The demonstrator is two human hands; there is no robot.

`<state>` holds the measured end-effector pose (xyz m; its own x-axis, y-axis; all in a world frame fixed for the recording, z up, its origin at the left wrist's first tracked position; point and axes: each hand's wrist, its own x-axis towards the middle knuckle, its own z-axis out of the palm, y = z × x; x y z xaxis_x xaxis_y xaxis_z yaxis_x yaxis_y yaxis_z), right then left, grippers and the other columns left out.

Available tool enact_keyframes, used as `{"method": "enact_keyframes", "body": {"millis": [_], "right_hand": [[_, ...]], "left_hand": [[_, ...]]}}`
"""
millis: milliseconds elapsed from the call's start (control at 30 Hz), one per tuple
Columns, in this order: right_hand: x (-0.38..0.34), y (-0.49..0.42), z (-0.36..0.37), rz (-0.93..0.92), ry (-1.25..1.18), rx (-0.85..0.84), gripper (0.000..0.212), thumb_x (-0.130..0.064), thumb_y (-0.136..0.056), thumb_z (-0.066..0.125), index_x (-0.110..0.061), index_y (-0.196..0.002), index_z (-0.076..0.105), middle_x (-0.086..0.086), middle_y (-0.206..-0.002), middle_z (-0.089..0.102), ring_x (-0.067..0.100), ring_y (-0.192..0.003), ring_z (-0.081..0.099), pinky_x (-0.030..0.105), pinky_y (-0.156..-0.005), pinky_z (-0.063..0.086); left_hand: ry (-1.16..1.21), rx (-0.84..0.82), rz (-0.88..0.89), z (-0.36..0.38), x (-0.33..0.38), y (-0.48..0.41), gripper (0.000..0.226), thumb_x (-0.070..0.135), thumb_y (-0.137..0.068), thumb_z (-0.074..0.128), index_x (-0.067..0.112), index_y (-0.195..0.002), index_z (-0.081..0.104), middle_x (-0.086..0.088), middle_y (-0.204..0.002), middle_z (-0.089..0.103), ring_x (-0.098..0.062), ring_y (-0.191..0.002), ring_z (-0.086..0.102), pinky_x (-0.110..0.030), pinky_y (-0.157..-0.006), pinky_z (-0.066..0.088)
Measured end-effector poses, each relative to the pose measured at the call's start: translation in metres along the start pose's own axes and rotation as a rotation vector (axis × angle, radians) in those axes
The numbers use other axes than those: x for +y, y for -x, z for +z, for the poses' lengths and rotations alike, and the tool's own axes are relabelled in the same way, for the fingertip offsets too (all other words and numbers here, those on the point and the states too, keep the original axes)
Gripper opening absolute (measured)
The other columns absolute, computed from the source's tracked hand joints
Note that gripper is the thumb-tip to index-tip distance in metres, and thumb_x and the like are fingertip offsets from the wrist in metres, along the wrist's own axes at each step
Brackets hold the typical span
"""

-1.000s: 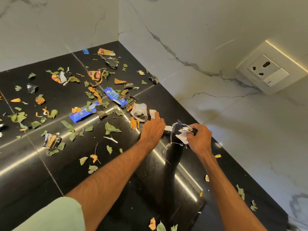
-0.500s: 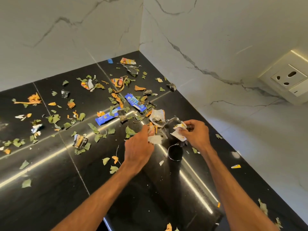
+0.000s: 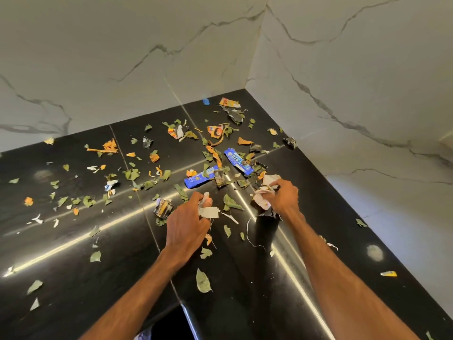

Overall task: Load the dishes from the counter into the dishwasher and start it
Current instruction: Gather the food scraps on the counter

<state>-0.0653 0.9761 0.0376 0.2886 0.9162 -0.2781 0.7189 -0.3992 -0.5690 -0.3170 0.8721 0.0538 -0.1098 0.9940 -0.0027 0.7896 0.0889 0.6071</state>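
No dishes or dishwasher are in view. A glossy black counter [image 3: 73,241] in a marble corner is strewn with torn wrappers, paper bits and green leaf scraps. My left hand [image 3: 187,225] is curled over the counter and pinches a grey-white paper scrap [image 3: 208,212]. My right hand [image 3: 282,198] grips a crumpled bunch of white and dark wrapper scraps [image 3: 261,200], from which a black piece and a thin thread [image 3: 248,231] hang onto the counter.
Two blue wrappers [image 3: 199,177] [image 3: 239,160] lie just beyond my hands. Orange and silver wrapper bits [image 3: 215,131] spread toward the corner. White marble walls [image 3: 343,69] close the back and right. The counter's front edge [image 3: 188,320] is near my forearms.
The camera has swung left and the wall socket has left the frame. My left hand drew back toward me with a paper scrap, and my right hand still grips its bunch.
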Motion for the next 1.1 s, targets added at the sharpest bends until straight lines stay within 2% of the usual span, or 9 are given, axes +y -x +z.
{"method": "enact_keyframes", "body": {"millis": [133, 200, 400, 500, 667, 767, 933, 1033, 1100], "right_hand": [[0.005, 0.004, -0.003, -0.005, 0.029, 0.056, 0.025, -0.007, -0.081, 0.081, -0.005, -0.105, 0.077, 0.008, -0.09, 0.069, 0.009, -0.068, 0.056, 0.03, -0.065, 0.043], [0.007, 0.006, -0.003, -0.009, 0.077, 0.077, 0.029, -0.009, -0.079, 0.083, -0.006, -0.108, 0.077, 0.013, -0.105, 0.068, 0.012, -0.074, 0.058, 0.028, -0.065, 0.043], [-0.003, 0.013, -0.006, -0.071, 0.282, 0.047, 0.035, -0.006, -0.083, 0.079, 0.003, -0.116, 0.069, 0.015, -0.15, 0.035, 0.026, -0.102, 0.058, 0.024, -0.074, 0.042], [-0.011, 0.008, -0.007, -0.086, 0.309, -0.003, 0.024, -0.006, -0.084, 0.077, -0.005, -0.105, 0.066, 0.014, -0.117, 0.062, 0.019, -0.085, 0.057, 0.032, -0.071, 0.048], [-0.015, 0.013, -0.004, -0.161, 0.395, -0.003, 0.013, -0.001, -0.085, 0.074, 0.002, -0.092, 0.064, 0.014, -0.094, 0.063, 0.03, -0.085, 0.064, 0.037, -0.065, 0.044], [-0.014, 0.022, 0.004, -0.199, 0.387, 0.008, 0.013, -0.001, -0.087, 0.07, 0.0, -0.098, 0.063, 0.015, -0.096, 0.063, 0.033, -0.09, 0.065, 0.038, -0.066, 0.046], [-0.019, 0.043, 0.017, -0.172, 0.247, -0.009, 0.056, 0.0, -0.087, 0.071, -0.012, -0.131, 0.039, 0.017, -0.107, 0.064, 0.034, -0.091, 0.063, 0.048, -0.078, 0.056], [-0.03, 0.058, 0.027, -0.217, 0.233, 0.017, 0.05, 0.003, -0.087, 0.068, -0.005, -0.134, 0.052, 0.02, -0.117, 0.065, 0.039, -0.104, 0.062, 0.044, -0.08, 0.052], [-0.037, 0.069, 0.038, -0.259, 0.192, 0.0, 0.043, -0.001, -0.086, 0.072, -0.003, -0.127, 0.061, 0.019, -0.12, 0.066, 0.037, -0.11, 0.061, 0.039, -0.079, 0.048]], "left_hand": [[0.035, -0.038, -0.017, -0.002, -0.007, 0.006, 0.041, 0.019, -0.084, 0.069, 0.021, -0.122, 0.054, 0.005, -0.087, 0.069, -0.008, -0.069, 0.06, -0.035, -0.066, 0.056], [0.039, -0.044, -0.016, -0.003, -0.008, 0.008, 0.041, 0.019, -0.085, 0.068, 0.022, -0.122, 0.054, 0.006, -0.085, 0.068, -0.007, -0.068, 0.06, -0.034, -0.065, 0.056], [0.055, -0.053, -0.007, -0.001, -0.011, 0.007, 0.038, 0.021, -0.089, 0.067, 0.021, -0.125, 0.054, 0.004, -0.088, 0.069, -0.006, -0.071, 0.061, -0.032, -0.067, 0.056], [0.063, -0.048, -0.002, -0.002, -0.013, 0.005, 0.04, 0.02, -0.089, 0.067, 0.02, -0.128, 0.055, 0.002, -0.097, 0.072, -0.009, -0.079, 0.063, -0.033, -0.074, 0.056], [0.061, -0.042, 0.01, -0.001, -0.023, -0.004, 0.035, 0.023, -0.092, 0.067, 0.022, -0.125, 0.055, 0.003, -0.102, 0.072, -0.009, -0.084, 0.065, -0.03, -0.073, 0.055], [0.07, -0.017, 0.031, -0.008, -0.026, -0.016, 0.024, 0.025, -0.096, 0.063, 0.019, -0.119, 0.058, 0.004, -0.097, 0.071, -0.008, -0.079, 0.063, -0.032, -0.071, 0.056], [0.0, 0.038, 0.031, -0.037, -0.04, -0.041, 0.017, 0.014, -0.094, 0.063, 0.017, -0.11, 0.06, 0.003, -0.092, 0.07, -0.014, -0.077, 0.063, -0.03, -0.064, 0.049], [-0.125, 0.044, -0.013, -0.053, -0.054, -0.047, 0.011, 0.021, -0.097, 0.055, 0.015, -0.106, 0.057, 0.004, -0.077, 0.062, -0.014, -0.066, 0.054, -0.029, -0.06, 0.038], [-0.171, 0.048, -0.031, -0.058, -0.062, -0.046, 0.018, 0.031, -0.1, 0.049, 0.016, -0.095, 0.058, 0.006, -0.07, 0.056, -0.014, -0.061, 0.051, -0.031, -0.062, 0.044]]}}
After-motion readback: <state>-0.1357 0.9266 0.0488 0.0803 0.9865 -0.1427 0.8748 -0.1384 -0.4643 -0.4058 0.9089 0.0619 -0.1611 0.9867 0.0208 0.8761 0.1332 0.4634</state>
